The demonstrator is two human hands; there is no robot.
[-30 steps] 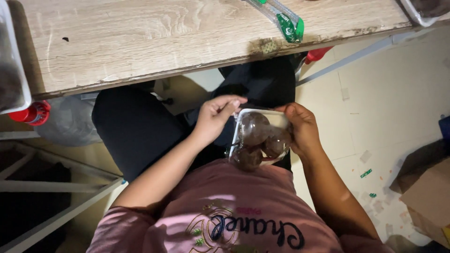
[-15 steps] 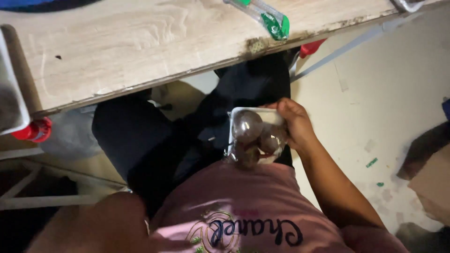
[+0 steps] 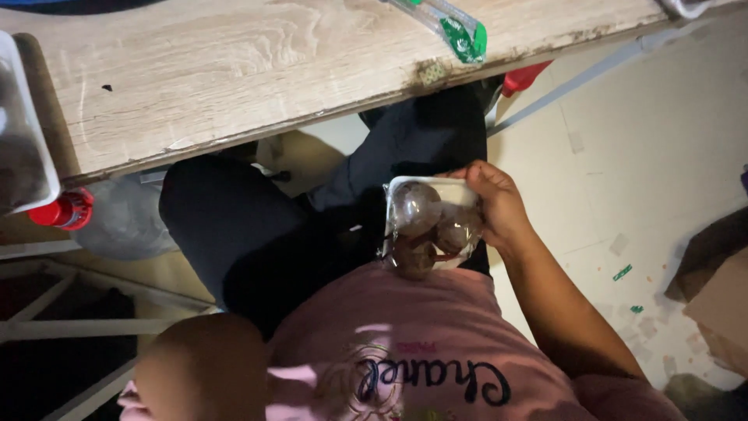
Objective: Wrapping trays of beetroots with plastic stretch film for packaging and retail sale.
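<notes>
It looked like a simple packing workshop. There was a worn wooden table (image 3: 234, 70), a bare floor (image 3: 623, 156) with paper scraps, and cardboard boxes (image 3: 721, 304).

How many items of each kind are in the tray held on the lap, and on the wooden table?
Dark round wrapped beets in the white tray held by the right hand: 3
Green-and-clear packets on the wooden table: 1
Total: 4

White tray (image 3: 436, 185) w/ dark brown balls (image 3: 417, 209), pink shirt (image 3: 421, 343).
</notes>
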